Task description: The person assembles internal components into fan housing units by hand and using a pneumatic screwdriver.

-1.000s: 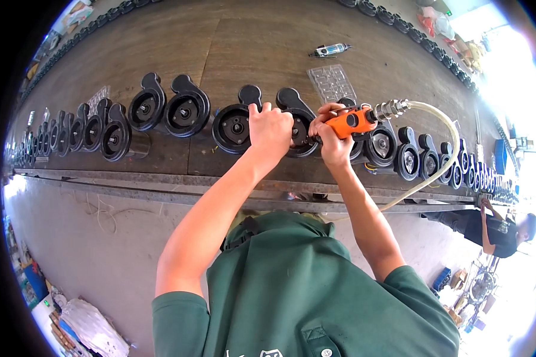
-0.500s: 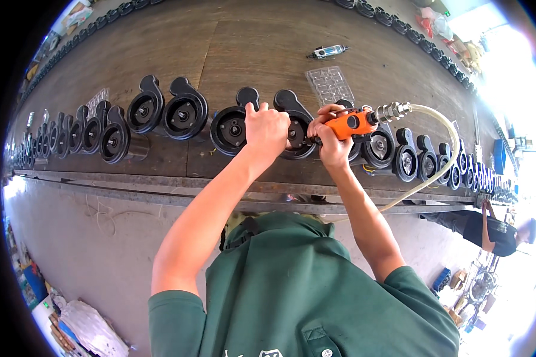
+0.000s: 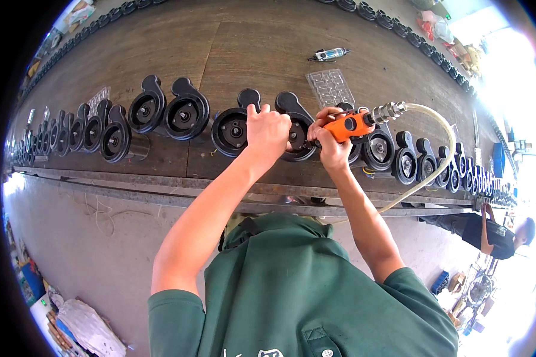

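My right hand is wrapped round an orange air screwdriver, which lies nearly level with its working end pointing left. That end reaches the inside of a black round blower housing, whose narrow neck points up and left. My left hand is closed in a fist at the housing's left edge, thumb side toward the tool. What its fingers grip is hidden. Just left of it stands another black housing with a metal shaft in its middle. A clear hose runs from the tool's metal fitting.
More black housings line the bench's near edge on both sides. A clear plastic tray and a silver-blue air tool lie on the wooden bench. Another person stands at the far right.
The orange screwdriver and its fitting have shifted very slightly left. Both hands keep almost the same place and hold.
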The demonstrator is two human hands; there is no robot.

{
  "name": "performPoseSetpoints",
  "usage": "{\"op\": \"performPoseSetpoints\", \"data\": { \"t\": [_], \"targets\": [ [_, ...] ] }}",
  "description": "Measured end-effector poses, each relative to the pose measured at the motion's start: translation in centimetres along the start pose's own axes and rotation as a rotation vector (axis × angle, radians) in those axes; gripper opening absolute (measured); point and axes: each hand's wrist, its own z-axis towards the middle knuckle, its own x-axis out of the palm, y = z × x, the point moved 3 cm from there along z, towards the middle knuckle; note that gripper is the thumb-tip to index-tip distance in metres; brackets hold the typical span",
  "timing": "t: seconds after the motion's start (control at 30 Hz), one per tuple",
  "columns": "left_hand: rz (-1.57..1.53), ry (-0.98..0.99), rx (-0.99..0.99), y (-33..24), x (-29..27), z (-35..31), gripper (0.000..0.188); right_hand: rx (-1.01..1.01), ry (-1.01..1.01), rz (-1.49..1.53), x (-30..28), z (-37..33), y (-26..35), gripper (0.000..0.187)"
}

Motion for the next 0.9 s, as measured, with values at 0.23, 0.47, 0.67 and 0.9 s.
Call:
{"op": "performPoseSetpoints", "data": {
  "t": [0.23, 0.47, 0.67, 0.9],
  "targets": [
    [-0.007, 0.001, 0.004, -0.01, -0.08, -0.13, 0.034, -0.016, 0.006, -0.002, -0.27, 0.0, -0.37, 0.024],
    [-0.042, -0.103, 0.036, 0.08, 0.08, -0.34, 0.032, -0.008, -0.005, -0.007, -0.32, -0.05, -0.32, 0.024],
    [-0.048, -0.101, 0.036, 0.12, 0.2, -0.27, 0.032, -0.016, -0.024, 0.051, -0.21, 0.0, -0.1, 0.025],
    [-0.049, -0.115, 0.035, 0.1, 0.44, -0.24, 0.032, -0.028, -0.022, 0.029, -0.29, 0.18, -0.37, 0.025]
  ]
}}
